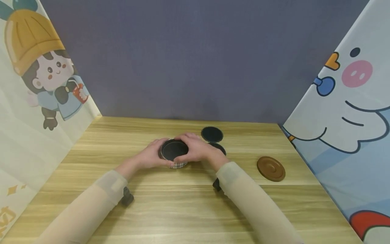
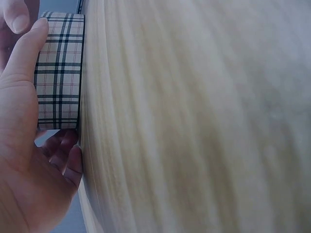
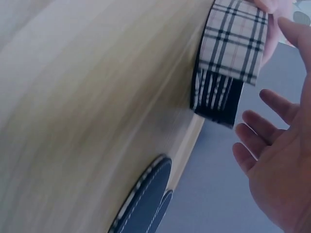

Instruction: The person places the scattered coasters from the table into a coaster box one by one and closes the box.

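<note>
"What's around me?"

"A dark grey-blue backdrop [image 1: 195, 61] stands ahead of you, above your wood-grain tabletop [image 1: 170, 210]. A left panel [image 1: 18, 135] shows a cartoon child in a yellow hat; a right panel [image 1: 368, 128] shows a white, pink-snouted cartoon figure."

"And my hands?"

"Both reach out of pale sleeves [image 1: 79, 206] to the middle of the table. Your left hand [image 1: 150, 156] grasps the round plaid holder, its thumb along the outer wall and its fingers round the far side. Your right hand [image 1: 196, 150] is loose: it arches over the holder's right side, and in the right wrist view its fingers are spread, apart from the wall."

"Where's the holder, exactly?"

"The round plaid holder [image 2: 59, 73] is on the tabletop between your hands, black inside, its round mouth facing up. A black-edged opening shows in its side wall."

"Anything smaller?"

"A brown round disc [image 1: 271, 168] lies well to your right. Just beyond your right hand lie two black coasters [image 1: 212, 134] with stitched edges, the nearer one partly hidden by that hand."
</note>
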### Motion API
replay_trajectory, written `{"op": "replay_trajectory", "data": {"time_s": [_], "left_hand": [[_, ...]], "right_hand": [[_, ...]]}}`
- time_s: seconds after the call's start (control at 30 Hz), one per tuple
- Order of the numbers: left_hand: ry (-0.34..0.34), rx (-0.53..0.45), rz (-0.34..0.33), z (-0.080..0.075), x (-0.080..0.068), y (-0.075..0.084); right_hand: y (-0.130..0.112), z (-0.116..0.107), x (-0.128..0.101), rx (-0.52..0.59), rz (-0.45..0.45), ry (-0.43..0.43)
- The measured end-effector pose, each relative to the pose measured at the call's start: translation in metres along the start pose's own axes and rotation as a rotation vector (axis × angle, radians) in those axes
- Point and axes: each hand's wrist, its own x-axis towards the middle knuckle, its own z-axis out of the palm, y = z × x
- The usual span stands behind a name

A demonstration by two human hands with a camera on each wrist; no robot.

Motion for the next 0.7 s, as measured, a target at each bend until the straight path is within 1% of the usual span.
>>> {"op": "replay_trajectory", "data": {"time_s": [0.13, 0.33, 0.5, 0.7], "left_hand": [[0.024, 0.01, 0.006, 0.002, 0.001, 0.0], [0.023, 0.009, -0.011, 0.002, 0.0, 0.0], [0.029, 0.01, -0.015, 0.002, 0.0, 0.0], [0.037, 0.023, -0.019, 0.002, -0.001, 0.001]], "right_hand": [[0.007, -0.006, -0.007, -0.013, 0.022, 0.002], [0.022, -0.012, -0.017, -0.008, 0.05, 0.0], [0.038, -0.016, -0.027, -0.013, 0.051, 0.014], [0.055, -0.023, -0.045, 0.003, 0.064, 0.014]]}}
